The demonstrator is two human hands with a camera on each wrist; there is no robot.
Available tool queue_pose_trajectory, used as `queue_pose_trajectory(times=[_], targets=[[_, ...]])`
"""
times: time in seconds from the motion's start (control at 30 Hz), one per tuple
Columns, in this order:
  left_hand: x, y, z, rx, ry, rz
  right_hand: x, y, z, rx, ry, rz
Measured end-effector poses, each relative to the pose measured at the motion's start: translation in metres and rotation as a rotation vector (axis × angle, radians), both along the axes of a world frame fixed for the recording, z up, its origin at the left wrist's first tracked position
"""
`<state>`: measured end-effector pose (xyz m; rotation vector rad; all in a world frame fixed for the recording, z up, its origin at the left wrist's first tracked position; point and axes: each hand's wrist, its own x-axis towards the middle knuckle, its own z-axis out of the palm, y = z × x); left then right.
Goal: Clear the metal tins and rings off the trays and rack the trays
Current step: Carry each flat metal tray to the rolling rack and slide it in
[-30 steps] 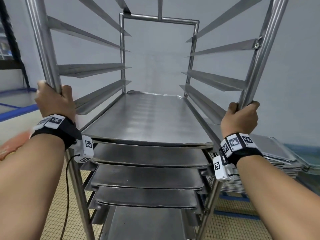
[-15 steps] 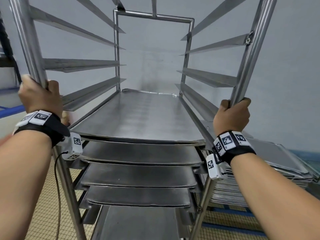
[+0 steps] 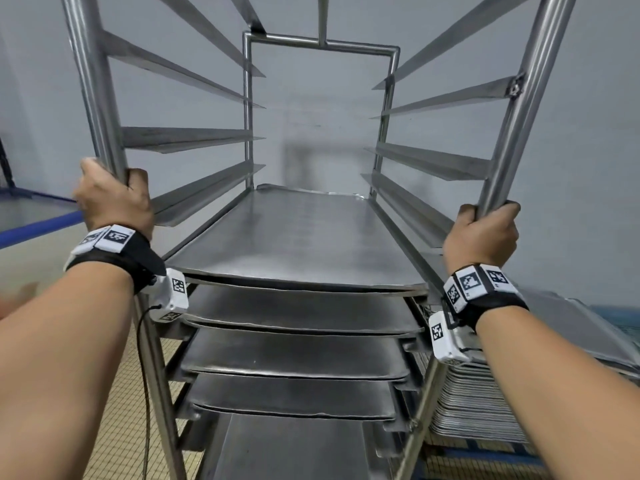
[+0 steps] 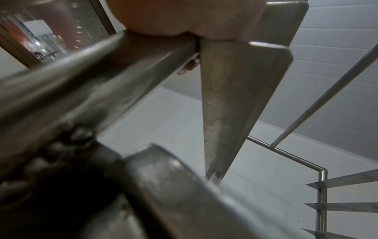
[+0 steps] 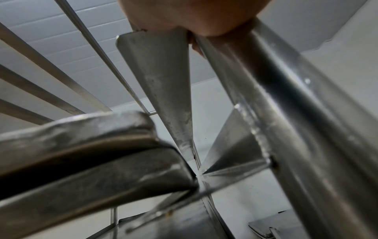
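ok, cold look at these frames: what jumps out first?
The tall steel rack fills the head view, with the left hand and right hand each gripping one of its front uprights. Bare metal trays sit on its lower runners, the upper runners hold nothing, and more trays are stacked low at the right.

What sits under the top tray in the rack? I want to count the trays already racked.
Under the top tray three more trays show as front edges, one per level, then a flat sheet lowest in view. Each covers the one below, so their surfaces are hidden.
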<state>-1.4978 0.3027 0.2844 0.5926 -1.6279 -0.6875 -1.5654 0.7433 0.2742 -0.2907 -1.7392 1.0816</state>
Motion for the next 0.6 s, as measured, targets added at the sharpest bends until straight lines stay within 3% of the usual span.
queue_pose_trajectory(times=[0.6], targets=[[-0.21, -0.03, 0.0, 0.049, -0.008, -0.22, -0.151, -0.012, 0.0, -0.005, 0.012, -0.145]])
